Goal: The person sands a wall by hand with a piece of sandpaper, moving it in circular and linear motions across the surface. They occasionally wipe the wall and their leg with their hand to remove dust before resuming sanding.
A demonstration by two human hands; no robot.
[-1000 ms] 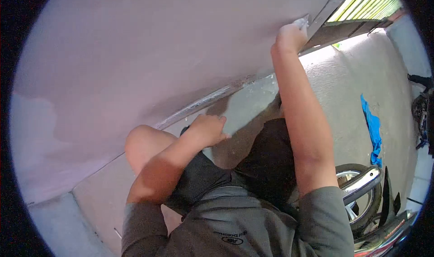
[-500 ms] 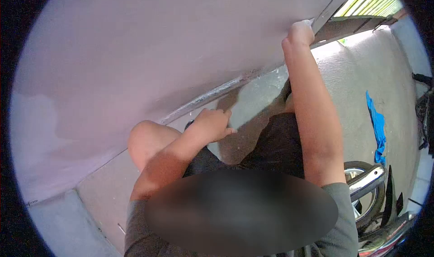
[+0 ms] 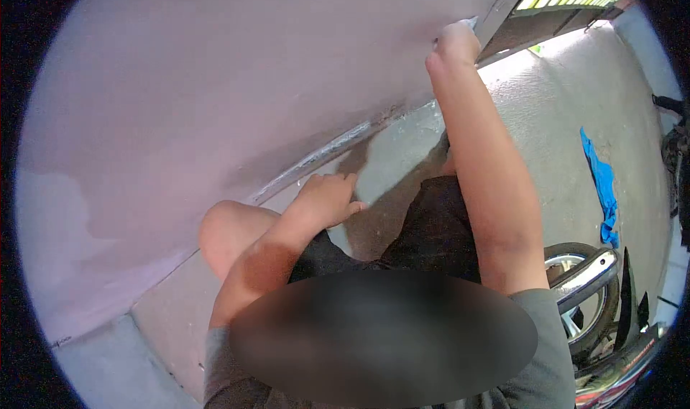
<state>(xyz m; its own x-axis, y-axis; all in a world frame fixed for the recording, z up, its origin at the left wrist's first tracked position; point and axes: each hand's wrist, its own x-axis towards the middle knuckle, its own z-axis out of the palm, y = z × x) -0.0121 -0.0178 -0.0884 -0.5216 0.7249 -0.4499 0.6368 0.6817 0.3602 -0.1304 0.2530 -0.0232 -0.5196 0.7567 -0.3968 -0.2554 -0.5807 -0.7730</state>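
At one o'clock the right hand [image 3: 458, 44] curls round a pale scrap [image 3: 471, 22] (probably light, limp, best held bunched) by the wall [image 3: 215, 85], the left hand [image 3: 325, 200] loosely spread.

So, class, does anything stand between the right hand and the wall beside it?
Seemingly only the pale thing in the right hand, mostly hidden by it. Nothing else visible blocks the way to the wall; exact contact is unclear.

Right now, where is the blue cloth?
In the head view, the blue cloth lies on the floor at the right, just above the wheel and lower than the right hand.
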